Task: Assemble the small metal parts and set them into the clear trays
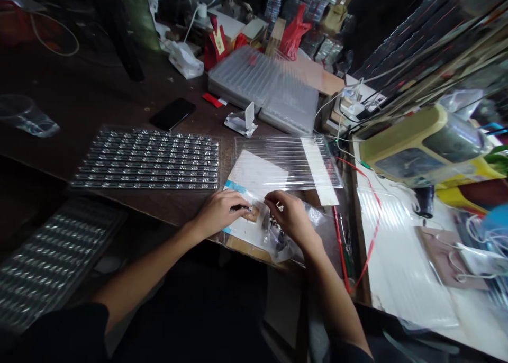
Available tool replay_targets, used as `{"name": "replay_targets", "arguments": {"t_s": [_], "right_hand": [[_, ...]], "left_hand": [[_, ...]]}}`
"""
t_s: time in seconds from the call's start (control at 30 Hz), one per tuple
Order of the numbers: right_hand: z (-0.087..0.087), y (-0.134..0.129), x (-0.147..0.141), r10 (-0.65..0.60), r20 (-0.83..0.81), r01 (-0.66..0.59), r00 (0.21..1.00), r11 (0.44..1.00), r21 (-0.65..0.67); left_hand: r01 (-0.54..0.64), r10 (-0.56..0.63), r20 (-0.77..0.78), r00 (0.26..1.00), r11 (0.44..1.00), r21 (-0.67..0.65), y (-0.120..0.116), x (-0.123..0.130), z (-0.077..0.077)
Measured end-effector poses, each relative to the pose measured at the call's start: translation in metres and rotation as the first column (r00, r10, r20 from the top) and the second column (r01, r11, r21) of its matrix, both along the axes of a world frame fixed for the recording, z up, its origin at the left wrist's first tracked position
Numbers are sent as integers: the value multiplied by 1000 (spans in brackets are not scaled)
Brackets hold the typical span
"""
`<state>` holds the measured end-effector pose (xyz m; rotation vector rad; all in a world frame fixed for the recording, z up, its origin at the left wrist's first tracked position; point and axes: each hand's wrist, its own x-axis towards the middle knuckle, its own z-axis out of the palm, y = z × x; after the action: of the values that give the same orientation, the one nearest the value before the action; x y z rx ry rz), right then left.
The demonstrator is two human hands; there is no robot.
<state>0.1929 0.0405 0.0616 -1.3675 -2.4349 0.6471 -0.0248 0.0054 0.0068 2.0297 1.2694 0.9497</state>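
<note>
Over the front edge of the desk, my left hand (224,210) is closed, with thumb and forefinger pinched at a tiny thing too small to name. Below those fingertips lies a small brown piece (251,214) on a white board (257,172) with blue tape. My right hand (291,217) is also closed in a pinch, just above a clear plastic bag (281,252) of small dark and shiny parts. A glint shows at its fingertips, but what it pinches cannot be made out. A clear ribbed tray (270,146) lies partly under the board.
A clear tray filled with rows of small shiny parts (146,159) lies at left; a similar tray (59,252) sits lower. Beyond are a black phone (173,114), a white stand (242,122) and stacked clear trays (262,82). A plastic cup (29,117) lies far left.
</note>
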Motion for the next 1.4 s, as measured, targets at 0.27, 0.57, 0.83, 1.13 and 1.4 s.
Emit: {"name": "replay_targets", "arguments": {"t_s": [0.27, 0.57, 0.83, 1.13, 1.4], "right_hand": [[-13, -14, -8, 72, -103, -77, 992, 996, -44], [-13, -16, -8, 71, -25, -72, 997, 994, -81], [-14, -19, -15, 31, 84, -25, 996, 997, -67], [-22, -22, -19, 168, -2, -168, 986, 986, 24], [-13, -31, -27, 216, 309, -264, 926, 957, 120]], "left_hand": [[6, -4, -43, 999, 998, 56, -3, 0, 0], [21, -11, -103, 995, 995, 96, -3, 1, 2], [52, -39, -130, 991, 994, 100, -4, 3, 4], [-107, 120, -175, 977, 991, 79, -10, -7, 10], [-166, 184, -166, 969, 979, 121, -9, -3, 12]]}}
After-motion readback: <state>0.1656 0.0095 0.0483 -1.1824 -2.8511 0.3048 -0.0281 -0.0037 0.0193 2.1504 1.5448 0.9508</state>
